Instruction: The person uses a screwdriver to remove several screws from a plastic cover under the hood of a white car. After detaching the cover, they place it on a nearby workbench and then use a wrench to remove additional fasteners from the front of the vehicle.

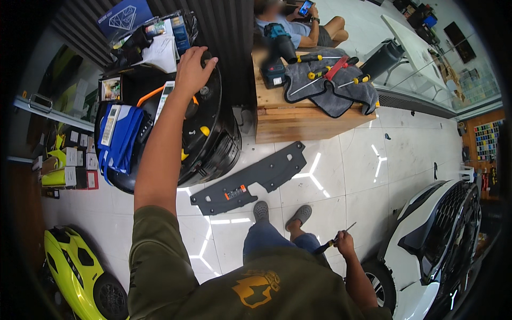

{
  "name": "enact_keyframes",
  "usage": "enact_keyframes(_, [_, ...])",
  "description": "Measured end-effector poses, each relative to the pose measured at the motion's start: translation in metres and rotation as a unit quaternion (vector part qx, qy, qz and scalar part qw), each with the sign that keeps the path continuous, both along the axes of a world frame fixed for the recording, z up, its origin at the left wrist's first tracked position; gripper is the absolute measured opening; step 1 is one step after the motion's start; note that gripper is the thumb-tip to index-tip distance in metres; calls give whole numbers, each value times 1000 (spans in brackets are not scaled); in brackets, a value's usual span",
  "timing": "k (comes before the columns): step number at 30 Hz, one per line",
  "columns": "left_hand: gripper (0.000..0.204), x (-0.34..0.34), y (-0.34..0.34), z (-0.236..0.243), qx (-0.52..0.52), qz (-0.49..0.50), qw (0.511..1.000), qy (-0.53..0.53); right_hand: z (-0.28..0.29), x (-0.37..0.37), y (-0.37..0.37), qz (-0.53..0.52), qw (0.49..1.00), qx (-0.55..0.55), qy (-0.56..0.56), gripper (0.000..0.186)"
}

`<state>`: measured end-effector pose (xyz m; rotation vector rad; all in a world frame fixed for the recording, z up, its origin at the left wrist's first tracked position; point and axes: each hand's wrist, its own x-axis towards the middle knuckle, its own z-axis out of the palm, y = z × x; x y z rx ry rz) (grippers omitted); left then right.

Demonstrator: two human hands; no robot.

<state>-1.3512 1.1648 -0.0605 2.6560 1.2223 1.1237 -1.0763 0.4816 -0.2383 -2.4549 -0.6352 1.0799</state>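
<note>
Resting on stacked tyres [213, 144], left hand [192, 66]; right hand [345, 244] gripping screwdriver [333, 241], panel [250, 178] underfoot.

You stand in a car workshop with a showroom feel. A white car [437, 240] sits on glossy white floor tiles [352, 176], and a black plastic underbody panel [250, 178] lies beside your feet. Screwdrivers [325, 69] and a cordless drill [277, 50] rest on a wooden bench [304, 120]. A colour-sample chart [486, 140] hangs on the far wall.
</note>
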Motion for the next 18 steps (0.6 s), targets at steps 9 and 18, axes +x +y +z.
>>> enact_keyframes(9, [42, -25, -21, 5, -60, 62, 996, -2, -10, 25, 67, 25, 996, 72, 41, 34])
enact_keyframes(18, [65, -5, -257, 26, -220, 34, 957, -185, -137, 51, 167, 311, 946, 71, 53, 28])
